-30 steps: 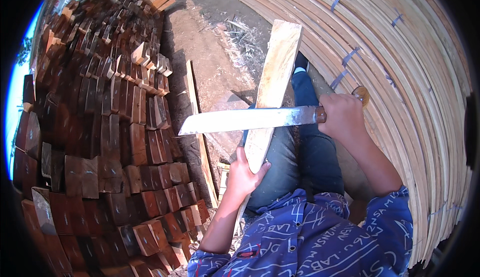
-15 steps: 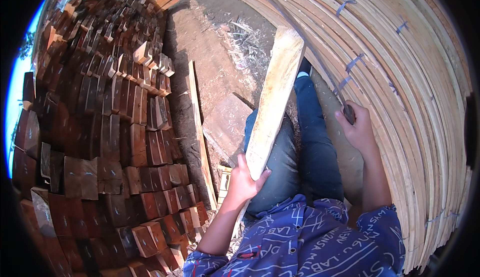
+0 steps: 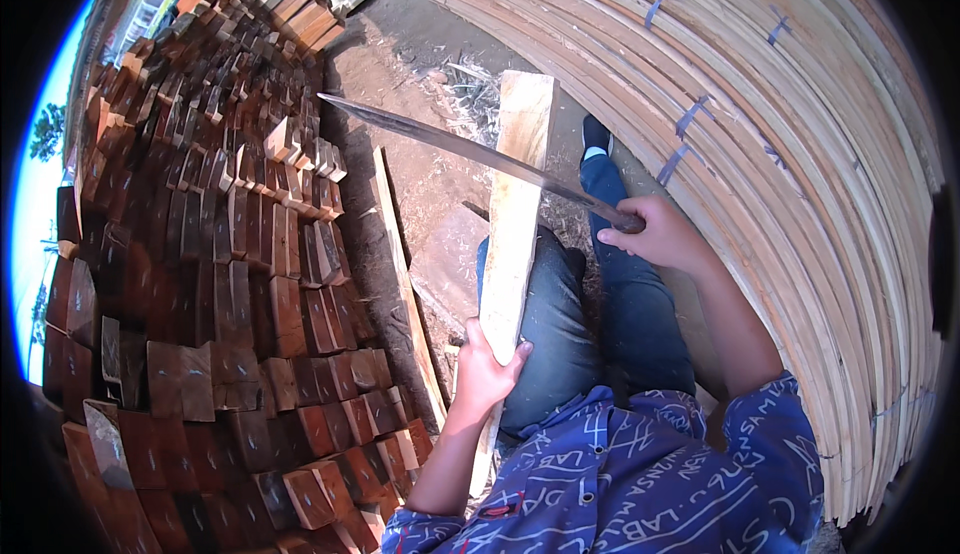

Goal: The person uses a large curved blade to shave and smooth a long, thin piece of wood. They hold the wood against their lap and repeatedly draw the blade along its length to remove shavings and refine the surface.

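My left hand (image 3: 486,372) is closed around the lower part of a pale wooden plank (image 3: 512,239), which slants up and away from me beside my left thigh. In my right hand (image 3: 660,237) is the handle of a long dark machete (image 3: 430,138). Its blade reaches to the left across the upper half of the plank, with the tip well past the plank's left side. Whether blade and wood touch, I cannot tell. The plank's lower end is partly hidden behind my left hand.
Stacked dark brown wood blocks (image 3: 230,304) fill the left side. Bundles of long pale strips (image 3: 780,214), tied with grey bands, curve along the right. A thin strip (image 3: 405,274) lies on the dirt ground, and wood shavings (image 3: 470,94) are scattered farther off.
The machete has swung leftward and down from beside the strips to across the plank. My right hand has moved left, and the plank's upper end has tilted left.
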Action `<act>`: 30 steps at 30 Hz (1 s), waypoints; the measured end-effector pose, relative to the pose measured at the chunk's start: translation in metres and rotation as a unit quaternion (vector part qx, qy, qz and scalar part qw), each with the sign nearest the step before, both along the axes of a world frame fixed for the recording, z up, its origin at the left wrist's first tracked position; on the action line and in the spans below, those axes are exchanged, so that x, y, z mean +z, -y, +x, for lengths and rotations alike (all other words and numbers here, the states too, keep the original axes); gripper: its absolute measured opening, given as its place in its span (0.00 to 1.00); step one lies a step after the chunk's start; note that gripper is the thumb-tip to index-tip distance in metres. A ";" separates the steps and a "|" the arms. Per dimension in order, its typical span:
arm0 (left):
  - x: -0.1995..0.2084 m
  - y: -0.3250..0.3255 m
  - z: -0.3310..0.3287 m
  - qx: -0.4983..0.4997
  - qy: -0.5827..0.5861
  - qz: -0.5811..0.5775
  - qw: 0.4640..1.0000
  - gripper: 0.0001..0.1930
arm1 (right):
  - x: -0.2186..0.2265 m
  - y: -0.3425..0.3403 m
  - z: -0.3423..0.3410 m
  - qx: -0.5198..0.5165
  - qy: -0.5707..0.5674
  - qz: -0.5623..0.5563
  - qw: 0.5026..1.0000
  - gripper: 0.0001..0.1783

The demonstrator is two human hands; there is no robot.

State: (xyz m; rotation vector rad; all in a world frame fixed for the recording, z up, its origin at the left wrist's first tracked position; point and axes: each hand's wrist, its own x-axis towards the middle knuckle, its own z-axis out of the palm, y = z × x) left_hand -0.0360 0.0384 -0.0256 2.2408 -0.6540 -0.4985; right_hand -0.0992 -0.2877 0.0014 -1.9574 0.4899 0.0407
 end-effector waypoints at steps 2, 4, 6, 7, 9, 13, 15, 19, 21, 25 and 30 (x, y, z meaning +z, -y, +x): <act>-0.005 -0.002 0.000 0.004 0.005 -0.012 1.000 0.30 | -0.002 0.002 0.001 -0.006 0.020 -0.072 0.997 0.16; -0.008 -0.003 -0.001 0.005 0.008 -0.026 1.000 0.31 | 0.008 0.001 -0.005 -0.022 0.019 -0.058 0.998 0.15; -0.007 -0.002 -0.004 -0.006 0.029 -0.013 0.999 0.31 | 0.029 0.000 -0.004 -0.030 0.044 -0.053 0.997 0.15; -0.007 0.000 -0.004 -0.014 0.039 -0.009 0.999 0.31 | 0.036 0.000 -0.001 -0.037 0.056 -0.053 0.996 0.15; 0.001 0.004 -0.003 -0.018 0.021 0.012 1.000 0.30 | 0.037 0.003 0.015 -0.043 0.153 -0.060 0.985 0.16; 0.002 0.003 -0.005 -0.012 0.006 0.019 1.000 0.30 | 0.053 0.000 0.041 -0.033 0.073 -0.073 0.994 0.16; 0.003 0.003 -0.003 -0.015 0.009 0.018 1.000 0.30 | 0.051 -0.001 0.043 -0.040 0.041 -0.079 0.995 0.17; -0.008 -0.002 -0.002 -0.020 0.042 0.011 0.999 0.32 | 0.043 -0.011 0.036 -0.070 0.038 -0.046 0.996 0.17; -0.007 -0.002 -0.004 -0.007 0.026 -0.003 1.000 0.32 | 0.035 -0.018 0.032 -0.051 0.024 -0.033 0.998 0.16; 0.002 0.001 -0.006 -0.007 0.020 -0.037 0.999 0.30 | 0.015 -0.038 0.011 0.051 -0.037 -0.099 0.993 0.15; -0.003 0.002 -0.004 -0.011 0.004 -0.026 1.000 0.30 | 0.039 -0.023 0.025 0.024 0.011 -0.165 0.986 0.15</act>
